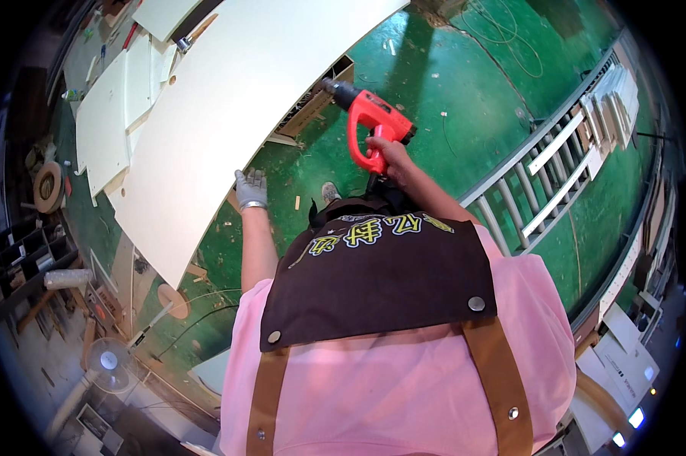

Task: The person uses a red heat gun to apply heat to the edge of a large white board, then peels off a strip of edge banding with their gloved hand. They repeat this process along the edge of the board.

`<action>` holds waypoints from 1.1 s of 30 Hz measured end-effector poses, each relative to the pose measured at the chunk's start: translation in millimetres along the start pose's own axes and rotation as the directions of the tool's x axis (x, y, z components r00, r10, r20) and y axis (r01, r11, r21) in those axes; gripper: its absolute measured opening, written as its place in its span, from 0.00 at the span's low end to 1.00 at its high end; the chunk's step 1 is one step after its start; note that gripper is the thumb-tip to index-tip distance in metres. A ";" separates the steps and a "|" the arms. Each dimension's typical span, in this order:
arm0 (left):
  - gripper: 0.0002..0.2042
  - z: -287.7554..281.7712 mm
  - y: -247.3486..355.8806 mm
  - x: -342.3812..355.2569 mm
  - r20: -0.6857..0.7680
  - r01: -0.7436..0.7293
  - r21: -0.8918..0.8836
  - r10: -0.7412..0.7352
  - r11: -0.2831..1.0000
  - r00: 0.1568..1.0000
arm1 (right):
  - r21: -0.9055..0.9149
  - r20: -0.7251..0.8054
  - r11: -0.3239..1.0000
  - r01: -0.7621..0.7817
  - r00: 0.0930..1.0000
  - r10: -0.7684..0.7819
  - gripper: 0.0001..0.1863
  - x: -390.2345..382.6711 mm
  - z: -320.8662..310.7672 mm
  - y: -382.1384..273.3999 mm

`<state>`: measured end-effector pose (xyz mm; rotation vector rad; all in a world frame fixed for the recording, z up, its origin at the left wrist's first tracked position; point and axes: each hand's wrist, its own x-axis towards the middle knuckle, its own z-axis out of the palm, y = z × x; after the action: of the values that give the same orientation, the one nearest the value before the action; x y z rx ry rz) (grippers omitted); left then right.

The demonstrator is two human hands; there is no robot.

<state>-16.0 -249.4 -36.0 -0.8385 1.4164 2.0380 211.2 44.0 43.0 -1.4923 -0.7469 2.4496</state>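
Red heat gun: upper centre, right hand grasping
White panel: upper left, left hand unclenched at edge

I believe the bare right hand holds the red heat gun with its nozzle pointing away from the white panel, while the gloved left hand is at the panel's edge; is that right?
Not quite: in the head view, the nozzle points toward the white panel. The bare right hand holds the red heat gun, and the gloved left hand is at the panel's edge.
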 end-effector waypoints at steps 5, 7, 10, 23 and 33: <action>0.29 4.5 0.1 -4.5 -0.012 -0.002 0.008 0.002 1.000 1.000 | -0.008 0.012 1.000 0.006 1.000 -0.006 0.08 1.0 0.1 4.7; 0.30 3.7 -0.7 -1.8 -0.008 0.003 -0.002 -0.003 1.000 1.000 | 0.103 -0.043 0.994 0.033 0.999 -0.028 0.08 9.5 -1.8 -3.3; 0.30 -0.8 -2.3 1.3 0.015 0.030 -0.059 -0.029 0.998 0.999 | 0.058 -0.056 0.998 0.036 0.998 -0.032 0.07 11.6 -0.1 -7.6; 0.34 18.7 -14.2 -25.8 0.039 0.036 -0.131 -0.031 0.991 0.999 | 0.031 -0.017 0.999 -0.016 1.000 0.017 0.07 6.4 -6.1 1.7; 0.38 86.3 -33.7 -21.0 0.050 0.025 0.008 -0.025 1.000 0.998 | -0.003 0.003 1.000 0.002 1.000 -0.002 0.07 10.8 -6.0 -5.1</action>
<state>5.3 -158.4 -18.9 -0.7926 1.3790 2.0196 210.7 54.6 34.9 -1.4880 -0.7527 2.4510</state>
